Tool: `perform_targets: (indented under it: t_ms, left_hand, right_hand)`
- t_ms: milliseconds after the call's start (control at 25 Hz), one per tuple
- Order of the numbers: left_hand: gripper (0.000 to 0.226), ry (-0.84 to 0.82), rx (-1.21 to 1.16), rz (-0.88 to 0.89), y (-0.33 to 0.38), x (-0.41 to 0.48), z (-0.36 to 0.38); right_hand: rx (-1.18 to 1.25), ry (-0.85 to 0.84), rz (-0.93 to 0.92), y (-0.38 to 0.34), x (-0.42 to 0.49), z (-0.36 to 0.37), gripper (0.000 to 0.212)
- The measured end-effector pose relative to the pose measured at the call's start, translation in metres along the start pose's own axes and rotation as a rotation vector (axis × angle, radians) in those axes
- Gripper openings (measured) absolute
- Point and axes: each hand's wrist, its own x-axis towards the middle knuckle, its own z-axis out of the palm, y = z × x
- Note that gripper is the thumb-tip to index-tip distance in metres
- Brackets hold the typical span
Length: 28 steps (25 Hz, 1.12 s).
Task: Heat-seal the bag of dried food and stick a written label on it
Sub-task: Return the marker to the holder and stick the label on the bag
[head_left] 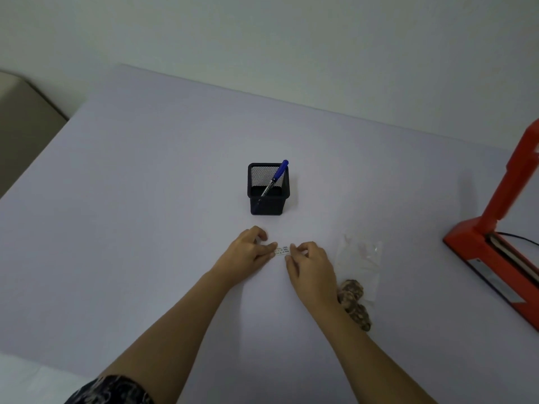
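Head view, looking down at a pale table (145,199). I see the left hand (248,249) and the right hand (309,263) meeting near the middle of the table, each pinching one end of a small label (282,251) between thumb and fingertips; the label carries printed marks too small for me to read. Both hands are thus closed on the label, which sits low over the table surface; I cannot tell whether it touches the table. Just to the right of the right hand lies the clear bag (360,266), flat on the table, with brown dried food (354,301) gathered at its near end, beside the right wrist. Behind the hands stands a black mesh pen holder (268,196) with a blue marker (275,177) leaning inside it, cap end up. At the right edge I see the red heat sealer (501,228), its arm raised, well apart from the bag.
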Motion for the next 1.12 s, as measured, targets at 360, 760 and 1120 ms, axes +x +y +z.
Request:
perform_targets:
  t_ms: [360, 760, 1120]
  left_hand:
    - [0.040, -0.018, -0.059, -0.016, 0.004, 0.000, -0.003]
    - [0.039, 0.006, -0.089, -0.010, 0.000, -0.003, 0.000]
    - [0.036, 0.192, -0.459, -0.580, 0.058, -0.017, -0.039]
  right_hand:
    - [0.133, 0.002, 0.111, -0.015, -0.001, 0.000, 0.031]
    - [0.528, -0.122, 0.431, -0.022, 0.018, -0.009, 0.021]
    - [0.941, -0.066, 0.588, -0.032, -0.006, -0.055, 0.007]
